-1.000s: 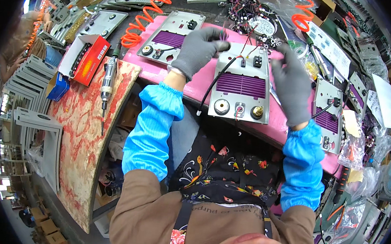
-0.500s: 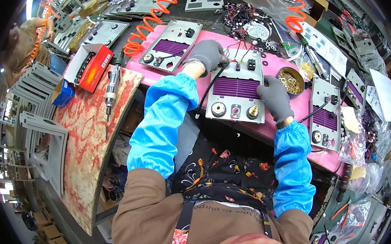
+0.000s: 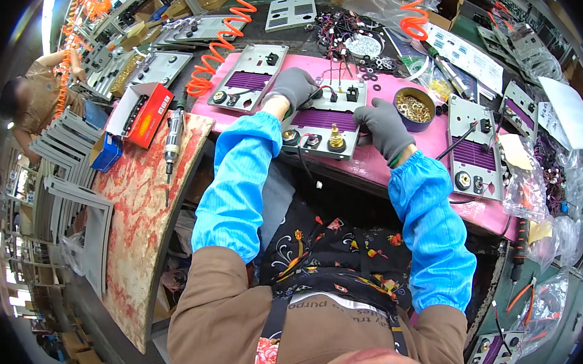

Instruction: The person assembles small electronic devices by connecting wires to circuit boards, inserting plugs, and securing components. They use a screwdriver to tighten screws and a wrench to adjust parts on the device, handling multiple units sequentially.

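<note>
A grey metal panel [image 3: 322,147] with a purple slatted grille [image 3: 324,121] sits over the near edge of a pink mat [image 3: 373,169], between the person's two gloved hands. It looks tilted, its near wall showing. Along its near side stand a brass fitting [image 3: 336,137] on the right and darker round fittings to the left. A black cable [image 3: 304,161] hangs over the near edge, ending in a white tip.

The left hand [image 3: 291,89] grasps the panel's far left side, with its thumb mostly hidden. The right hand [image 3: 385,129] grasps the right edge, fingers curled beside the grille.

Just beyond the right hand is a dark bowl [image 3: 412,125] of brass rings [image 3: 413,106]. A similar panel lies to the left [image 3: 248,79], and another to the right [image 3: 472,156].

Farther off, a heap of wires [image 3: 334,36] lies beside a white dish [image 3: 364,46] of small parts. Orange coiled hoses hang at left [image 3: 213,58] and right [image 3: 412,25].

On the left, a power screwdriver [image 3: 173,136] rests on a worn red-patched board [image 3: 128,194], near a red box [image 3: 152,121] and a small blue box [image 3: 107,153]. At the far left is another person [image 3: 53,91].
</note>
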The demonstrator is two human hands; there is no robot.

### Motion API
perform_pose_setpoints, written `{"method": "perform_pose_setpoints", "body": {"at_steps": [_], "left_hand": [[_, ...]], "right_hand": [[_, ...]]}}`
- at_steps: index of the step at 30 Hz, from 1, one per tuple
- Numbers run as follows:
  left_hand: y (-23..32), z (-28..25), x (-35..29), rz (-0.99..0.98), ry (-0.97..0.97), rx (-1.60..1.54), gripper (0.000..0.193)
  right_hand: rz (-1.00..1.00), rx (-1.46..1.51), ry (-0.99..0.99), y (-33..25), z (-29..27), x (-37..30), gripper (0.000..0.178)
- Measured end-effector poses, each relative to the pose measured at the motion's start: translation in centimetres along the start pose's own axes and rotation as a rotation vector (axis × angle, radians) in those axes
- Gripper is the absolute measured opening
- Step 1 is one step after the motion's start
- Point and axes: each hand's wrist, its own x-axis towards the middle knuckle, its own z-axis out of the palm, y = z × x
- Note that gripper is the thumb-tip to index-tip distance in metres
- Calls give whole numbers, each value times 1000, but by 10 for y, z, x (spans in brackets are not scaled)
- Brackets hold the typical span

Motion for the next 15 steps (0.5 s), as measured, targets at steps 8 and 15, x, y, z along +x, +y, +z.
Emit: {"method": "perform_pose_setpoints", "body": {"at_steps": [8, 15], "left_hand": [[-17, -12, -7, 43, 45, -226, 19], [49, -69, -95, 547, 257, -692, 35]], "right_hand": [[-82, 20, -128, 7, 24, -7, 23], [-850, -723, 210, -65, 57, -63, 39]]}}
